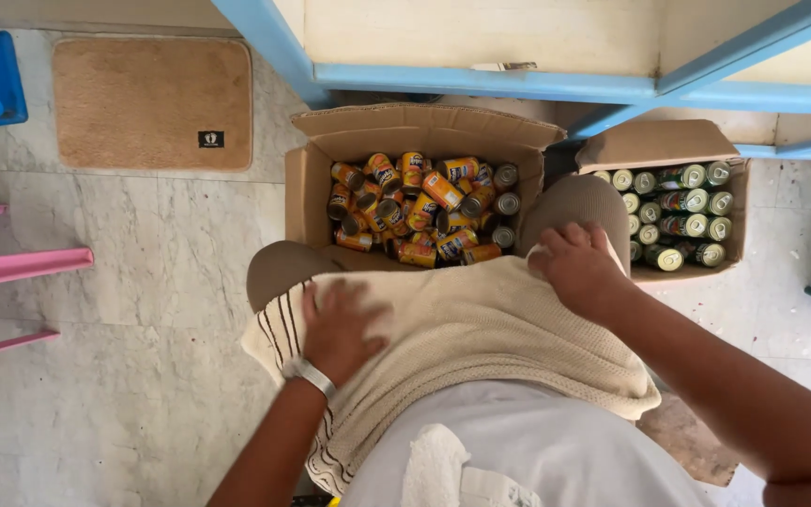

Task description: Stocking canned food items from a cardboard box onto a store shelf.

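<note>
Both hands lie flat and open on a cream knitted cloth point(481, 329) spread across the person's lap; neither grips anything. The left hand point(342, 329), with a pale band at the wrist, presses palm-down near the cloth's left side, just beside a few dark stripes at its edge. The right hand point(579, 268) rests at the cloth's far right corner, over the knee, fingers curled lightly on the weave. By the look of it, the step in hand is smoothing the cloth over the knees. A next move would call for pressing out the folds with flat palms and keeping the soft, ribbed knit from sliding off the legs, since it drapes loosely and hangs over the thigh on the right.

Beyond the knees stands an open cardboard box point(307, 188), flaps up, filled with a loose heap of orange and yellow cans point(420, 211), small metal cylinders lying every way, some showing silver ends. To its right a second, smaller carton point(668, 143) holds green cans point(682, 211) packed in tidier rows, lids toward the camera.

The floor point(143, 282) is pale, veined marble tile. Farther off lie a tan, fuzzy doormat point(152, 103) and a blue-painted frame point(481, 83) around cream panels.
</note>
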